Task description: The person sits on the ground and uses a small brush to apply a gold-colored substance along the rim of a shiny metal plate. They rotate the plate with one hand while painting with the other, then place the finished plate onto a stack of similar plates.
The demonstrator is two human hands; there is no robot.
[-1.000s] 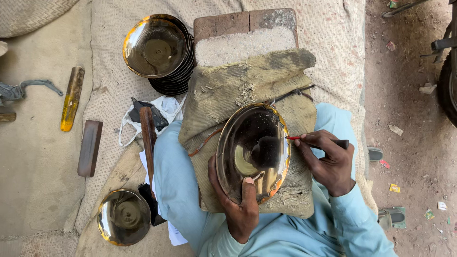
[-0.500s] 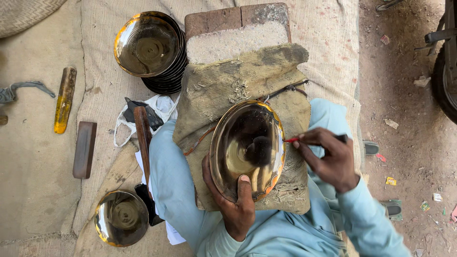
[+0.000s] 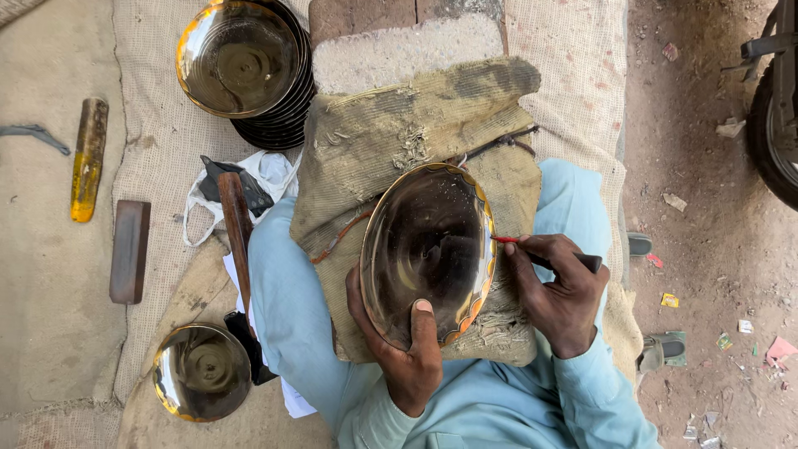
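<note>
A: Hands?
B: Left hand point(image 3: 407, 353) grips the near rim of the brass plate point(image 3: 428, 254), thumb over the edge inside, fingers behind. Plate stands tilted on a worn burlap pad point(image 3: 399, 133) across the lap. Right hand point(image 3: 561, 291) is closed around a thin brush point(image 3: 532, 249), red tip touching the plate's right rim.

A: How far along?
B: Judging by the rim: orange-red colour shows in the scallops along the lower right edge, up to about where the tip sits. Upper and left rim look plain gold, so roughly a part done, most of the edge left. Can't tell for the far side, too much glare.

A: Other pieces?
B: Stack of plates point(image 3: 241, 62) top left, top one shiny with a gold rim. One single plate point(image 3: 199, 370) bottom left, on the sacking.

A: Materials?
B: Plates polished metal, shallow, round, scalloped rim. Pad coarse, frayed. Wooden handle point(image 3: 235, 224) beside the knee, dark flat block point(image 3: 130, 249) and yellow stick point(image 3: 87, 158) further left.
</note>
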